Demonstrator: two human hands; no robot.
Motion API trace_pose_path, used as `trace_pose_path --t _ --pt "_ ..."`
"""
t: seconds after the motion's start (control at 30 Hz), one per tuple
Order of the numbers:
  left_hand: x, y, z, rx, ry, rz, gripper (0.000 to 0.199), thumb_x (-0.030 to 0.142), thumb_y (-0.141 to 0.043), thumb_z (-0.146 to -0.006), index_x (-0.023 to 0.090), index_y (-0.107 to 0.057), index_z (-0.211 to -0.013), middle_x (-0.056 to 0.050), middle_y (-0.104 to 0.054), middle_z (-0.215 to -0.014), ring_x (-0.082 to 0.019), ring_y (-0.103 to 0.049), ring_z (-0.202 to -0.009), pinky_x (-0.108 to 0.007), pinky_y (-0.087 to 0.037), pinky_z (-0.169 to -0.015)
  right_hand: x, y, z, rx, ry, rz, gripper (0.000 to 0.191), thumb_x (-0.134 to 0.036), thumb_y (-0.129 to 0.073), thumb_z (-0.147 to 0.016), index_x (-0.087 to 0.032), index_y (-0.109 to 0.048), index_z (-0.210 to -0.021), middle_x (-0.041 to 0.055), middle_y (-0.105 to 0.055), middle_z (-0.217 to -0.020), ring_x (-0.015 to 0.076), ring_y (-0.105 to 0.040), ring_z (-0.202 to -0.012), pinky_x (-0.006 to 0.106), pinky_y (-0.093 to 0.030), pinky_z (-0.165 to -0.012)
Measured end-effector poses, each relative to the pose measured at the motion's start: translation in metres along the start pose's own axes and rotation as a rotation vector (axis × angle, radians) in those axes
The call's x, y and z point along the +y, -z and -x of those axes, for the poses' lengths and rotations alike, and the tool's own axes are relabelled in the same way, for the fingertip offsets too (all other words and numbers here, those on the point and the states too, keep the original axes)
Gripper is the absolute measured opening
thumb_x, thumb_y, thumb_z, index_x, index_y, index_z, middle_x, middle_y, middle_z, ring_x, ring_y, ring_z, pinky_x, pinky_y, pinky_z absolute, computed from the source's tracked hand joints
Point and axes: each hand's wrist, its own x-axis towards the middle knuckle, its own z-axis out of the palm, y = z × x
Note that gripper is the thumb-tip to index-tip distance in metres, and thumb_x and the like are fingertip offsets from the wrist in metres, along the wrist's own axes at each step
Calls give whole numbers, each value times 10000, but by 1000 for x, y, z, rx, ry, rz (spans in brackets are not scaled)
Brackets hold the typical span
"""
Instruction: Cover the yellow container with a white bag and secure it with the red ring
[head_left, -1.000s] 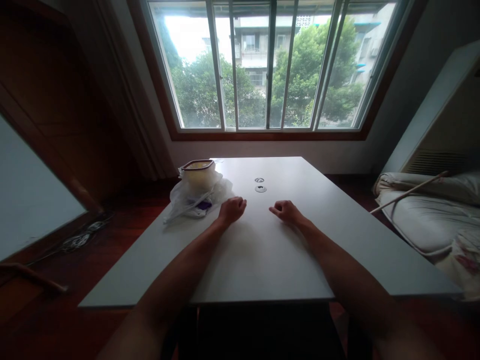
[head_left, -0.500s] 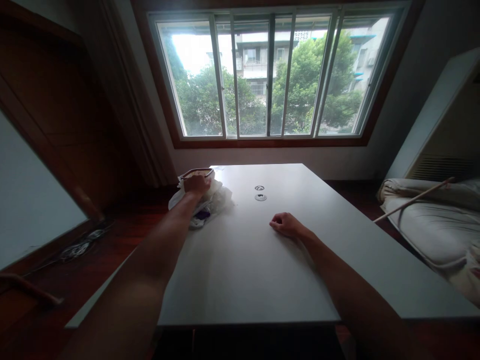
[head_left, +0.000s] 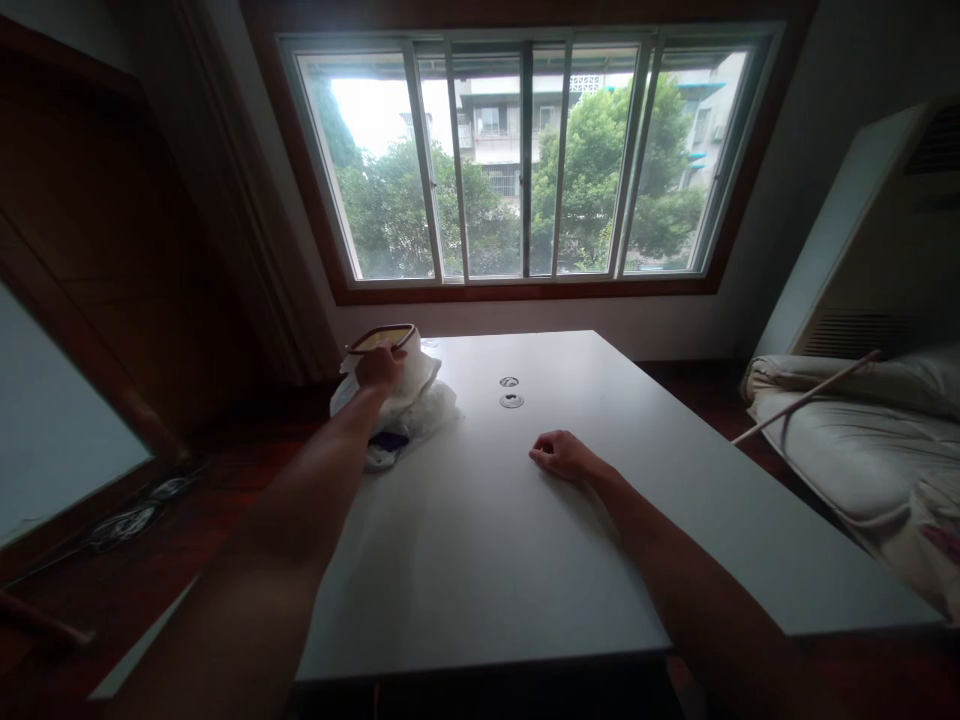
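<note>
At the far left of the white table, my left hand is closed on the near side of a white container with a brown rim and a yellowish inside. Crumpled clear plastic bags lie under and beside it, with a dark purple item among them. My left forearm hides part of this pile. My right hand rests on the tabletop right of the middle, its fingers curled in and nothing visible in them.
Two round inserts, a near one and a far one, are set in the tabletop. On the right are a pale padded bundle and a thin stick. Cables lie on the floor at left. A window is ahead.
My left hand has raised the container slightly, and more of its white side and yellowish inside shows. My right hand stays in place on the table. The whole view has shifted a little.
</note>
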Motion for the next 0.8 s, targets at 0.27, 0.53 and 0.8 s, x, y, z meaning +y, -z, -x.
trace_pose_path --t 0.27,0.53,0.8 --pt "25 4 -5 149 -47 48 242 296 -514 -943 134 -627 -1082 -134 -658 -1140 -275 -612 -1061 -351 -461 -912 0 3 -1 47 26 -57 237 -369 -614 -866 -175 -746 -899 49 -733 -837 150 -626 -700 259 -439 -646" --pt "84 4 79 47 -203 282 158 309 -515 -935 184 -609 -960 -84 -657 -982 -227 -622 -926 -328 -502 -849 -16 14 4 398 111 -246 343 -458 -535 -914 -162 -701 -968 47 -703 -782 150 -610 -662 266 -476 -634" --pt "105 -26 127 -119 -418 200 117 225 -503 -957 206 -617 -938 -100 -662 -1010 -245 -605 -995 -344 -525 -799 -18 15 5 507 120 -351 511 -559 -499 -936 -162 -581 -1248 65 -694 -889 149 -626 -652 273 -508 -618"
